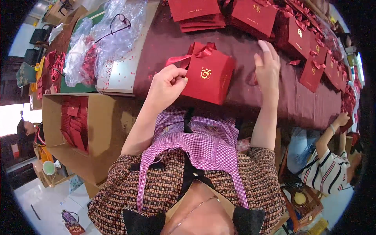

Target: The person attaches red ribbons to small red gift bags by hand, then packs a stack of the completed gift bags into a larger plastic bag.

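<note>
A small red gift bag [209, 86] with a gold emblem stands on the dark red tablecloth in front of me. A red satin ribbon [203, 51] is tied at its top, and a loose end trails left. With thumb and forefinger, my left hand [167, 87] pinches the bag's left edge, just below that ribbon end. My right hand [268, 66] is off to the bag's right, apart from it, with fingers stretched out. A pale band wraps one of its fingers.
Stacks of red gift bags [256, 17] line the table's far side and right. Clear plastic wrapping [121, 37] and dark-framed glasses [113, 28] lie at the far left. An open carton [102, 125] below holds red bags. Another person [329, 164] works at the right.
</note>
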The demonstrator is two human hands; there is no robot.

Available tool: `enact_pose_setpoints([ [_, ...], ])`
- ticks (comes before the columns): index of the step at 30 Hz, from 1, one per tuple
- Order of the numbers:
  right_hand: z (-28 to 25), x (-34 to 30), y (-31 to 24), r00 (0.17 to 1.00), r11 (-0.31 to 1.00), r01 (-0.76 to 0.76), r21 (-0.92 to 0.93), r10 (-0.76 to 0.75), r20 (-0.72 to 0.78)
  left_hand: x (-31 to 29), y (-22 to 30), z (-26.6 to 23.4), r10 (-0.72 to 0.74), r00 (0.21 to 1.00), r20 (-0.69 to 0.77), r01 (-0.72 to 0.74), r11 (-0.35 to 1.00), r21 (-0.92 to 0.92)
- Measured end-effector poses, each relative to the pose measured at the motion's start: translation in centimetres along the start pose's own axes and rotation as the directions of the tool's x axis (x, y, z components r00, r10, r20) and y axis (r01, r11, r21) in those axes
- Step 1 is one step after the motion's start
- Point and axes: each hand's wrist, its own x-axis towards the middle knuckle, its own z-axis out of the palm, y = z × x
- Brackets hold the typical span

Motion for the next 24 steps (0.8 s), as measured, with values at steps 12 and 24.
enact_pose_setpoints([
  [12, 3.5, 1.7, -2.4, 0.773, 0.639, -0.469, 0.61, -0.037, 0.634, -0.3, 0.3, -0.4, 0.244, 0.969, -0.036, -0.23, 0.947, 0.224],
  [24, -1.1, -0.4, -0.4, 0.822, -0.175, -0.564, 0.807, -0.027, 0.568, 0.7, -1.7, 0.1, -0.176, 0.982, -0.067, 0.174, 0.984, -0.036],
])
